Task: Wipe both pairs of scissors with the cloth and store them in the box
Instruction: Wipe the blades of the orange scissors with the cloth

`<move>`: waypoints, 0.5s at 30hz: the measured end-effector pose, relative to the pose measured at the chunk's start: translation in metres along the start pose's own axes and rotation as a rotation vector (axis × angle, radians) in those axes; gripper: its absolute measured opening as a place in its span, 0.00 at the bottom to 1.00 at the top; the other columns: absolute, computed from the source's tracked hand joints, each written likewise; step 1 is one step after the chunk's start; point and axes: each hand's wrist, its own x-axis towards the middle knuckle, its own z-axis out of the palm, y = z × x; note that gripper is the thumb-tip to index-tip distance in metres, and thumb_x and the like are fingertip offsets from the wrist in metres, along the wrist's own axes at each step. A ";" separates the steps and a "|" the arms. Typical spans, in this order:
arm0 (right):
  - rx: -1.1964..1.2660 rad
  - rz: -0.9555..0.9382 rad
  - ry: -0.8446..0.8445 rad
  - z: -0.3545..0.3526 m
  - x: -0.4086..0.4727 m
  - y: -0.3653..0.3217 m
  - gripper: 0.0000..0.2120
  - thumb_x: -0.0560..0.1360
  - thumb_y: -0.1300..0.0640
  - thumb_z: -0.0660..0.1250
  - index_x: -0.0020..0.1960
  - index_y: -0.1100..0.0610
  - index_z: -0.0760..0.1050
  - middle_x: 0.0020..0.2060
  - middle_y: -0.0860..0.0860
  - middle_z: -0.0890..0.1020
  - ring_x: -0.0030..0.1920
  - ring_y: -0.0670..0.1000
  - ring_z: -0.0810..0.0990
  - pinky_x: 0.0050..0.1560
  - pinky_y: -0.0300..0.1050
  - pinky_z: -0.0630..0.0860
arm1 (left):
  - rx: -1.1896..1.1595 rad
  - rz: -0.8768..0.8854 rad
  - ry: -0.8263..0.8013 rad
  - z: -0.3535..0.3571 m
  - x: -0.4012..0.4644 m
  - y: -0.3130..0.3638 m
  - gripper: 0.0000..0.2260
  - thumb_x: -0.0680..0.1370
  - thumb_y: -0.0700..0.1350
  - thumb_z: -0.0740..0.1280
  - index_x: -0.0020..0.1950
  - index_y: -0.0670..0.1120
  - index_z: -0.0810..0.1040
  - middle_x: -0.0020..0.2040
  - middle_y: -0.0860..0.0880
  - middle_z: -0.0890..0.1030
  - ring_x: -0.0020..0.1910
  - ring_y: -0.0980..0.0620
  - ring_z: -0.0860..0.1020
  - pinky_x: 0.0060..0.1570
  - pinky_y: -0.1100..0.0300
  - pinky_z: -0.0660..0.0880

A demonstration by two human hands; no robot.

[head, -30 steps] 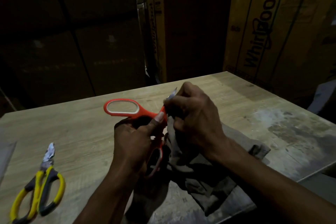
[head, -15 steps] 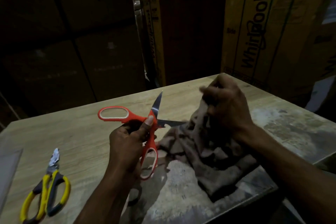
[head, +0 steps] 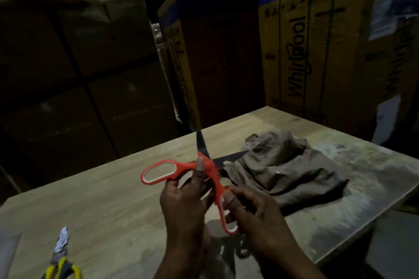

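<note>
Scissors (head: pixel 205 171) — blades spread — held in both hands (head: pixel 186 201), beside cloth (head: pixel 285 165).

two hands (head: pixel 186 201), two pairs of scissors (head: pixel 181 171), one cloth (head: pixel 283 165), one table (head: pixel 102 210), several cardboard boxes (head: pixel 317 52).

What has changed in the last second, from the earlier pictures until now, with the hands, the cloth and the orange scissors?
The right hand let go of the cloth, which now lies on the table, and came back to grip the lower handle of the orange scissors. Their blades, covered before, are now spread open. The left hand still holds them near the pivot. The yellow scissors have not moved.
</note>
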 end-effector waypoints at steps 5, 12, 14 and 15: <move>0.092 -0.060 0.172 -0.027 0.003 0.010 0.09 0.82 0.54 0.69 0.47 0.49 0.88 0.32 0.51 0.86 0.29 0.47 0.81 0.29 0.43 0.75 | -0.161 -0.020 0.067 -0.021 -0.006 0.014 0.33 0.72 0.67 0.68 0.64 0.42 0.81 0.54 0.39 0.88 0.54 0.38 0.87 0.66 0.35 0.77; -0.194 -0.263 0.096 -0.049 0.019 0.009 0.10 0.79 0.51 0.67 0.45 0.51 0.86 0.35 0.51 0.85 0.34 0.54 0.85 0.36 0.56 0.82 | 0.239 -0.213 -0.113 -0.033 0.009 0.017 0.30 0.79 0.69 0.59 0.60 0.46 0.84 0.57 0.45 0.88 0.53 0.46 0.87 0.56 0.47 0.82; -0.193 -0.294 0.169 -0.035 0.018 0.013 0.10 0.81 0.52 0.67 0.45 0.50 0.85 0.38 0.45 0.86 0.38 0.45 0.84 0.41 0.44 0.80 | 0.238 -0.226 -0.140 -0.021 -0.003 0.000 0.31 0.80 0.70 0.57 0.57 0.47 0.87 0.53 0.46 0.89 0.49 0.48 0.88 0.53 0.47 0.84; -0.183 -0.278 0.198 -0.026 0.014 0.014 0.11 0.82 0.54 0.67 0.45 0.50 0.85 0.39 0.44 0.86 0.39 0.43 0.83 0.40 0.38 0.77 | 0.224 -0.218 -0.126 -0.016 -0.007 -0.008 0.31 0.79 0.70 0.57 0.56 0.48 0.87 0.52 0.46 0.89 0.50 0.46 0.88 0.56 0.44 0.83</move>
